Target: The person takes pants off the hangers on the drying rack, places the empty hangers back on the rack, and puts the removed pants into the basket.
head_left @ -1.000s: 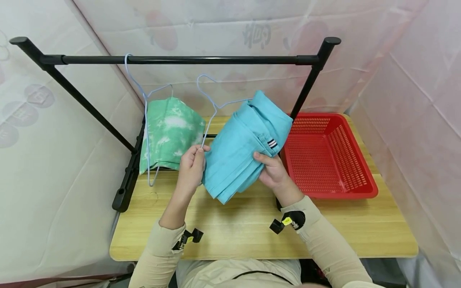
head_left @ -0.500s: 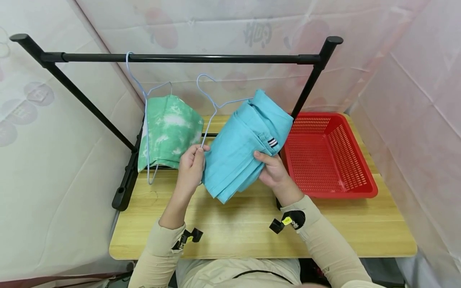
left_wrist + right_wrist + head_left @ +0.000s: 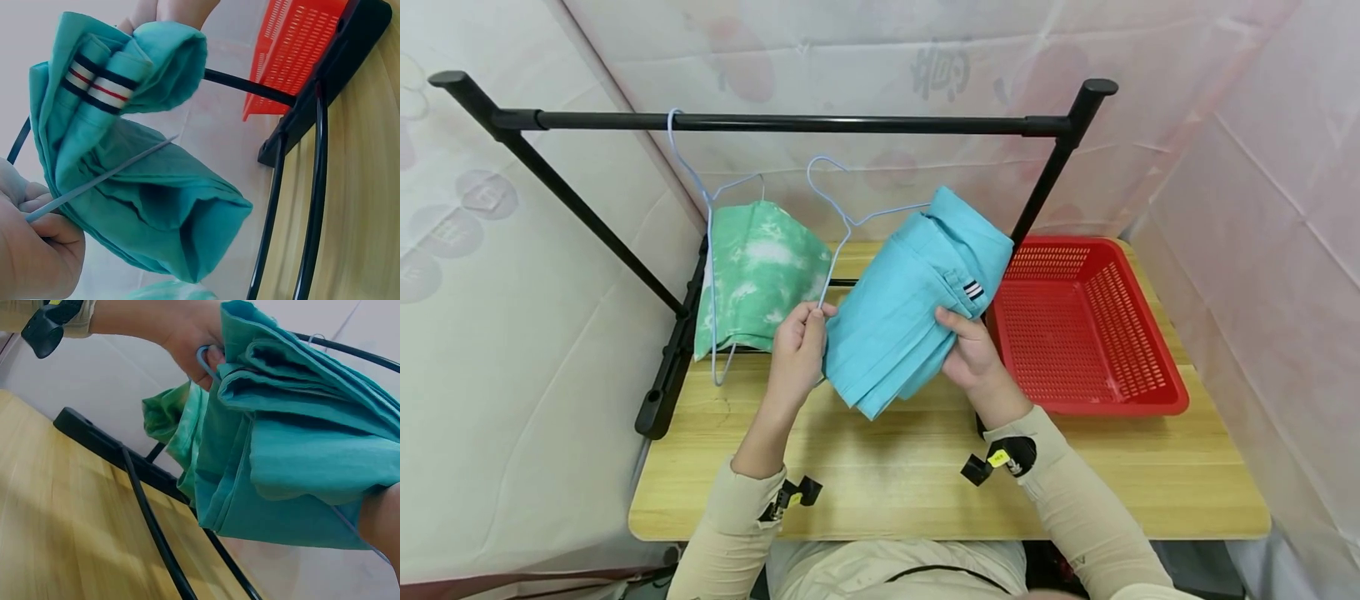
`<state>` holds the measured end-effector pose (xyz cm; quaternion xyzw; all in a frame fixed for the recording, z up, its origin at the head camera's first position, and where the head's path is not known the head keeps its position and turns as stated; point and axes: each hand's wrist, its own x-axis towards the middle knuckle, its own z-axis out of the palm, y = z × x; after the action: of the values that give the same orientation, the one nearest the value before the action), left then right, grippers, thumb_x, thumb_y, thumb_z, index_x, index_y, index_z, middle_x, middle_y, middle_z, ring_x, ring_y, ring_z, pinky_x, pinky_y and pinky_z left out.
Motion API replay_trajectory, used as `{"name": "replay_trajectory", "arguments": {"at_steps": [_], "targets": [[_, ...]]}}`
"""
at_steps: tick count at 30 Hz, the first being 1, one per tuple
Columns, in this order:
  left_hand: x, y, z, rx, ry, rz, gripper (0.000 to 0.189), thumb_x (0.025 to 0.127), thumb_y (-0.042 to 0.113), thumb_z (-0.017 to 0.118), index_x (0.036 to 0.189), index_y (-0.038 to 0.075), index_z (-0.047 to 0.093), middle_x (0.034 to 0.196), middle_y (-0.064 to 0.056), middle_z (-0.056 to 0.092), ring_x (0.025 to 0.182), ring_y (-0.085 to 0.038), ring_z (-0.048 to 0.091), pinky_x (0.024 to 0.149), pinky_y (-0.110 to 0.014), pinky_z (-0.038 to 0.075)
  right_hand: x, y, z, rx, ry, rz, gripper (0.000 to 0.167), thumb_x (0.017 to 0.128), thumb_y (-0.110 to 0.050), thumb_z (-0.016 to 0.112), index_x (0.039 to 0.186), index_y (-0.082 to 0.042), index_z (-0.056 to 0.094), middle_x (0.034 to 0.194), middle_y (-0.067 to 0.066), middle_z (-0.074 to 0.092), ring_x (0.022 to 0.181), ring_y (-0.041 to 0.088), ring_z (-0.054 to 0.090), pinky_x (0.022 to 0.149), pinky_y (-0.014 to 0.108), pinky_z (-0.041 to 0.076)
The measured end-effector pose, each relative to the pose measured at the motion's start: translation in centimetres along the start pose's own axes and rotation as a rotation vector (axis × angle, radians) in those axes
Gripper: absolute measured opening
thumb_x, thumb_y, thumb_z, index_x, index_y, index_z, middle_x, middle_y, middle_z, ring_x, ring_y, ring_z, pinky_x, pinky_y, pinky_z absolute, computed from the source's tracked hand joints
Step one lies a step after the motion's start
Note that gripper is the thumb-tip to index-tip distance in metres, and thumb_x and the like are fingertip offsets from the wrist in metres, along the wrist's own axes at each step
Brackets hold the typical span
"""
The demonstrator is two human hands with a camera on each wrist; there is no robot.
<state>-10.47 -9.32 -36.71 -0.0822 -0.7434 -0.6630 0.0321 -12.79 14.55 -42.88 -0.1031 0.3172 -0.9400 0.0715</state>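
A folded turquoise garment [image 3: 917,283] with a small striped tab is held up over the table. It hangs doubled over a light-blue wire hanger [image 3: 848,223], whose hook stands free below the rack's bar. My left hand [image 3: 800,343] pinches the hanger at its left end. At the garment's lower right side, my right hand [image 3: 976,360] grips the folded cloth, thumb on top and the other fingers hidden behind. The left wrist view shows the hanger wire [image 3: 103,177] crossing the cloth, plus two striped bands. In the right wrist view, the garment's layered folds [image 3: 300,437] face the camera.
A black garment rack's bar [image 3: 850,124] spans the back. On its left hangs a green tie-dye garment [image 3: 767,275] on another blue hanger [image 3: 712,250]. A red plastic basket [image 3: 1105,408] stands on the right of the wooden table [image 3: 910,492]. Pale curtains surround it.
My right hand and the garment's right side have shifted slightly to the right, and its lower corner is a little higher. My left hand has hardly moved.
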Motion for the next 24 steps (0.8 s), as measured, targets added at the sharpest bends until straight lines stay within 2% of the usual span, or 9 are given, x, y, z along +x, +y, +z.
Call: {"name": "replay_trajectory", "arguments": {"at_steps": [8, 18, 24], "targets": [[0.01, -0.07, -0.04, 0.029, 0.016, 0.027, 0.03, 0.106, 0.003, 0.038, 0.11, -0.016, 0.06, 0.055, 0.001, 0.035, 0.046, -0.006, 0.031, 0.045, -0.021, 0.028, 0.48, -0.12, 0.05, 0.109, 0.004, -0.028, 0.044, 0.095, 0.002, 0.061, 0.132, -0.016, 0.047, 0.126, 0.0, 0.059, 0.117, 0.016, 0.06, 0.104, 0.029, 0.047], [-0.09, -0.32, -0.04, 0.029, 0.014, 0.027, 0.03, 0.107, 0.004, 0.038, 0.111, -0.016, 0.06, 0.055, 0.001, 0.035, 0.046, -0.006, 0.031, 0.045, -0.021, 0.027, 0.47, -0.48, 0.14, 0.179, 0.048, -0.034, 0.04, 0.094, 0.003, 0.062, 0.129, -0.013, 0.051, 0.123, 0.001, 0.062, 0.114, 0.015, 0.061, 0.102, 0.027, 0.046], [-0.09, -0.28, -0.14, 0.053, 0.024, 0.038, 0.029, 0.106, 0.004, 0.039, 0.109, -0.014, 0.062, 0.057, 0.001, 0.037, 0.047, -0.005, 0.031, 0.045, -0.021, 0.027, 0.57, -0.76, 0.21, 0.203, 0.063, -0.033, 0.042, 0.093, 0.003, 0.063, 0.129, -0.013, 0.048, 0.124, 0.002, 0.059, 0.115, 0.016, 0.06, 0.103, 0.028, 0.046]]}}
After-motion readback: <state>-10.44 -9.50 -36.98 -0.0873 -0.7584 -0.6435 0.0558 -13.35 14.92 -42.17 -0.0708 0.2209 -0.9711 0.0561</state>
